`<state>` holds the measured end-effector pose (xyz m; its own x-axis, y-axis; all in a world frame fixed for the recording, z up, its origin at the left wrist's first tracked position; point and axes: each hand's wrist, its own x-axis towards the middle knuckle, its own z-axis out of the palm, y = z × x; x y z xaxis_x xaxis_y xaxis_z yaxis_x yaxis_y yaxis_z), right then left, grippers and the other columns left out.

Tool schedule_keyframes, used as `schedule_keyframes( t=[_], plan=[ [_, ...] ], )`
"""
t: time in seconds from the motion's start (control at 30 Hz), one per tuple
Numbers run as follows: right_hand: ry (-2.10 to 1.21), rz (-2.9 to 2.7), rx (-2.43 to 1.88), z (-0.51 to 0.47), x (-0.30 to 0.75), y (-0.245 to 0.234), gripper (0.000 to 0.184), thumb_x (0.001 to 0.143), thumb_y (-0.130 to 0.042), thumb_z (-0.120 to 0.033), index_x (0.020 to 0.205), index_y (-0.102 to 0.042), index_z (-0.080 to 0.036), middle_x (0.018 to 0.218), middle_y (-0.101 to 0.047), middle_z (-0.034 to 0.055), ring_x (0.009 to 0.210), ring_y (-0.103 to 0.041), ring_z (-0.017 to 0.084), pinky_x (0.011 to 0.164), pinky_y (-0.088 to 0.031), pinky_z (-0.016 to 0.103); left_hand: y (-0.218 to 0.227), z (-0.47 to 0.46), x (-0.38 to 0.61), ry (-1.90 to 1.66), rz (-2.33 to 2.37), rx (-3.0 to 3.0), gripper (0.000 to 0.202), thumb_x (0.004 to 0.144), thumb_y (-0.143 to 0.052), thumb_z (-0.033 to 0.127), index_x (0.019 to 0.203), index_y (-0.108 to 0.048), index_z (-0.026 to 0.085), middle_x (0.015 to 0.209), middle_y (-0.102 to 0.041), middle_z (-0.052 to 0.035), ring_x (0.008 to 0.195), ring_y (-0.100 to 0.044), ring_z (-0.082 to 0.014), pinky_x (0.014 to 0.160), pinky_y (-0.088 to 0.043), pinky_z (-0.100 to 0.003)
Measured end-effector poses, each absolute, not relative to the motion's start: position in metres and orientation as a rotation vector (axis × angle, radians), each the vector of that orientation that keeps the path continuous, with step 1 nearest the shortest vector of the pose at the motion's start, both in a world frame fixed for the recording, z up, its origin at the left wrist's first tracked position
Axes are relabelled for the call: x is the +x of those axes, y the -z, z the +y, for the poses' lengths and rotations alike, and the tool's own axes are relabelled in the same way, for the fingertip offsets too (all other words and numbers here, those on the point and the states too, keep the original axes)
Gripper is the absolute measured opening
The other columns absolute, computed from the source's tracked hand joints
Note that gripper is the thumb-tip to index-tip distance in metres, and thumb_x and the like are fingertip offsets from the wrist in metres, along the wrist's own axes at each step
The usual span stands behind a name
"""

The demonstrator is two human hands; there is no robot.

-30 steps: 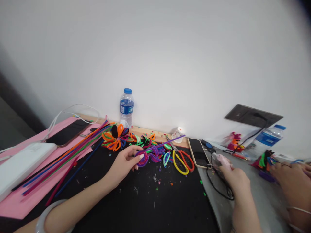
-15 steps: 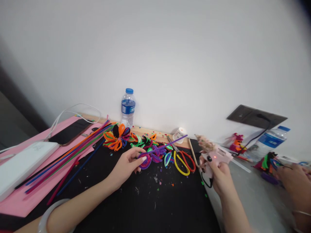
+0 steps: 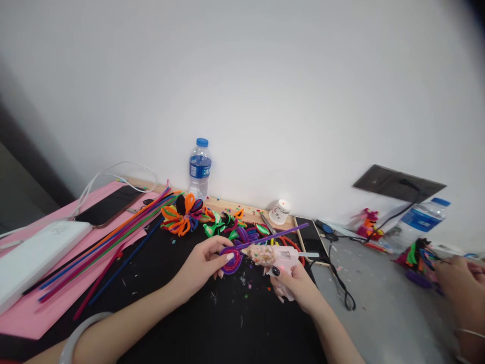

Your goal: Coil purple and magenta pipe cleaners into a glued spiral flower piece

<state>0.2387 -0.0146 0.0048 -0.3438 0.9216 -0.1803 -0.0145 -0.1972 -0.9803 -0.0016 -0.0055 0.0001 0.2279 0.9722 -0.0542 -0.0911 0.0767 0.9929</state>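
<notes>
My left hand (image 3: 202,265) pinches a purple and red pipe-cleaner loop (image 3: 230,259) with a long purple stem (image 3: 276,234) rising to the right, held just above the black mat (image 3: 189,313). My right hand (image 3: 293,284) grips a pink hot glue gun (image 3: 278,256). Its crusted nozzle points left and touches the loop. A black cord (image 3: 341,285) trails from the gun to the right.
Finished pipe-cleaner flowers (image 3: 184,212) and loose petals lie behind the loop. Straight pipe cleaners (image 3: 109,242) lie on pink paper (image 3: 22,323) at left, with a phone (image 3: 108,206). A water bottle (image 3: 199,168), tape roll (image 3: 279,211), second phone (image 3: 308,233) stand behind. Another person's hand (image 3: 460,288) works at right.
My right hand picked up the glue gun from the grey surface at right, lifted it and brought it left to the loop. My left hand stayed on the loop.
</notes>
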Motion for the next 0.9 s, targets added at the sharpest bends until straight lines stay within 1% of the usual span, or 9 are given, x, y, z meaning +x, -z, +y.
schedule_keyframes(
  t=[0.27, 0.4, 0.73, 0.9],
  plan=[
    [-1.635, -1.357, -1.1, -0.014, 0.236, -0.001, 0.036, 0.073, -0.066, -0.05, 0.083, -0.053, -0.017, 0.049, -0.042, -0.0072, 0.036, -0.034, 0.005, 0.033, -0.029, 0.016, 0.0, -0.006, 0.001, -1.03, 0.988, 1.185, 0.026, 0.076, -0.064, 0.034, 0.093, -0.057, 0.016, 0.069, -0.058, 0.0024, 0.043, -0.05, -0.0056, 0.041, -0.038, -0.017],
    [-1.618, -1.377, -1.127, -0.014, 0.236, 0.002, 0.036, 0.075, -0.064, -0.051, 0.081, -0.051, -0.018, 0.049, -0.041, -0.0077, 0.037, -0.034, 0.005, 0.034, -0.031, 0.016, 0.001, -0.006, 0.001, -1.027, 0.983, 1.195, 0.025, 0.077, -0.064, 0.033, 0.093, -0.056, 0.016, 0.07, -0.058, 0.0027, 0.043, -0.049, -0.0051, 0.041, -0.038, -0.017],
    [-1.615, -1.39, -1.161, -0.013, 0.238, 0.008, 0.04, 0.076, -0.063, -0.046, 0.098, -0.047, -0.016, 0.049, -0.041, -0.0097, 0.037, -0.034, 0.006, 0.034, -0.031, 0.017, 0.0, -0.006, 0.001, -1.018, 0.998, 1.195, 0.025, 0.077, -0.063, 0.033, 0.095, -0.056, 0.016, 0.069, -0.058, 0.0032, 0.043, -0.049, -0.005, 0.041, -0.037, -0.017],
    [-1.609, -1.406, -1.169, -0.013, 0.238, 0.008, 0.04, 0.077, -0.062, -0.046, 0.099, -0.047, -0.016, 0.049, -0.041, -0.0096, 0.038, -0.035, 0.006, 0.035, -0.031, 0.017, 0.001, -0.005, 0.001, -1.017, 0.984, 1.2, 0.024, 0.078, -0.063, 0.032, 0.095, -0.056, 0.016, 0.07, -0.059, 0.0029, 0.043, -0.049, -0.0052, 0.042, -0.038, -0.017]
  ],
)
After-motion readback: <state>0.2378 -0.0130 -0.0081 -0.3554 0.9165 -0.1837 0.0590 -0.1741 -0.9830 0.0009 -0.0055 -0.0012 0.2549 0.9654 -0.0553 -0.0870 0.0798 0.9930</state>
